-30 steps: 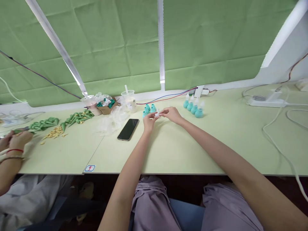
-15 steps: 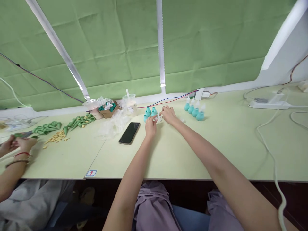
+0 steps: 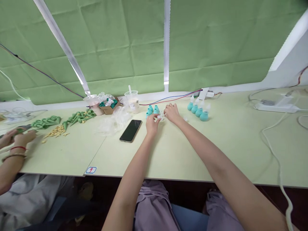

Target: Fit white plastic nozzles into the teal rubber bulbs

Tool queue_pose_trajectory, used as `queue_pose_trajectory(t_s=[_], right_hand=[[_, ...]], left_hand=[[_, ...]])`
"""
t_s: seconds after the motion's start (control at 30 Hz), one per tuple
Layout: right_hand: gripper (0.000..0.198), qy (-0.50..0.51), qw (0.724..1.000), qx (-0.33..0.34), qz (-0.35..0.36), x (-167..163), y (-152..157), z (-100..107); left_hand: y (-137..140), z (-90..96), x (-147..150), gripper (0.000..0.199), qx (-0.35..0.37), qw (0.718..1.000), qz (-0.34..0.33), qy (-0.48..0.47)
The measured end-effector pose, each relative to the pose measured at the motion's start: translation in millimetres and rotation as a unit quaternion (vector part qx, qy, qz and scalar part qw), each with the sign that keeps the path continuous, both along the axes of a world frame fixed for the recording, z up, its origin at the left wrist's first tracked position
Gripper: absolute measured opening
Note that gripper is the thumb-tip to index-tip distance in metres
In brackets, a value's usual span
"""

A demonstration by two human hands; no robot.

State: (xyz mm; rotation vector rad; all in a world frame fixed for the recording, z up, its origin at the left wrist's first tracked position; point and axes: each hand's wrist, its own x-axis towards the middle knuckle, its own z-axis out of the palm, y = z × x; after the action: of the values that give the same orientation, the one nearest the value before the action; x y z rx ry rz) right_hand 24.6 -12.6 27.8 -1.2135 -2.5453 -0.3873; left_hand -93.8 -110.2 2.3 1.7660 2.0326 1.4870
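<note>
My left hand is closed in a pinch at a small whitish translucent piece, beside a cluster of small turquoise bulb-shaped bottles with open necks. Just to its right, my right hand has its fingers bent together over the same whitish pieces; what lies between its fingertips is hidden. Further right stands a slanting row of turquoise bottles fitted with clear pointed tips. Another small clear piece lies on the table near my right wrist.
Left of my arms lie a black phone and crumpled clear plastic bags. Behind stand a drink cup with straw and a cardboard box. A co-worker's hands work by green cone pieces. A white cable trails right.
The view has shifted slightly. Both my hands stay close together at the whitish pieces, with small finger movements. The co-worker's hands have moved a little.
</note>
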Motion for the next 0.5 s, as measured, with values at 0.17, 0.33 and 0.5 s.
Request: queue_pose_trajectory(t_s=[0.17,0.33,0.5], right_hand=[[0.02,-0.001,1.0,-0.016,-0.003,-3,-1,-8],[0.022,0.037,0.999,0.001,0.019,0,-3,-5],[0.023,0.171,0.985,-0.018,0.033,17,-18,8]], left_hand=[[0,-0.8,0,0.019,-0.001,1.0,-0.007,0.007],[2,-2.6,-2,0.019,-0.002,1.0,-0.014,0.017],[4,-4.0,-1,0.015,-0.017,0.998,-0.046,0.028]])
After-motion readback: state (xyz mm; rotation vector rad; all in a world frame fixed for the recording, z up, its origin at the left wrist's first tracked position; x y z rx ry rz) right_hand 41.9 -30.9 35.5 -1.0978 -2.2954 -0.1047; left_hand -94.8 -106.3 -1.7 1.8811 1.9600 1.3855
